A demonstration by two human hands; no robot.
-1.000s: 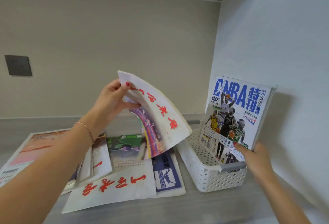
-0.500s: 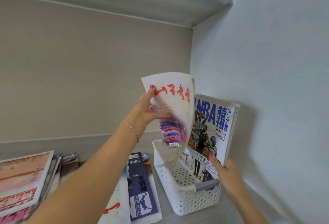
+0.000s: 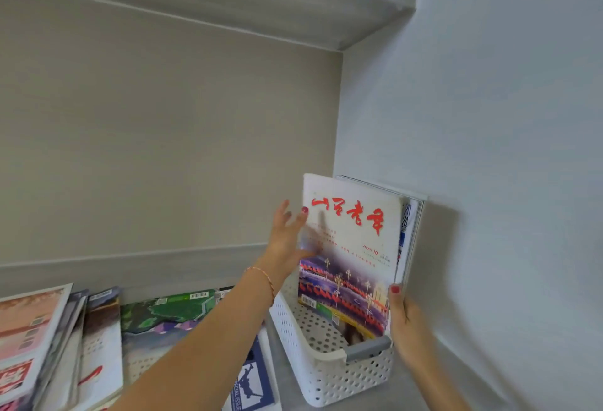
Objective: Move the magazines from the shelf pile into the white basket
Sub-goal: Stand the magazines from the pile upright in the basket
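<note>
A white magazine with red characters (image 3: 352,247) stands upright in the white perforated basket (image 3: 326,374), in front of the NBA magazine (image 3: 408,231), which leans against the right wall and shows only its right edge. My right hand (image 3: 408,322) holds both magazines at their lower right edge, thumb on the front cover. My left hand (image 3: 287,237) is at the white magazine's left edge with fingers spread and straight; it is blurred. The shelf pile of magazines (image 3: 163,316) lies to the left of the basket.
A second stack of magazines (image 3: 32,329) sits at the far left of the shelf. A blue magazine (image 3: 251,384) lies next to the basket under my left forearm. An upper shelf (image 3: 293,9) hangs overhead. The basket stands in the corner by the right wall.
My left hand carried the white magazine right, set it upright in the basket in front of the NBA magazine, and opened. My right thumb now holds both magazines.
</note>
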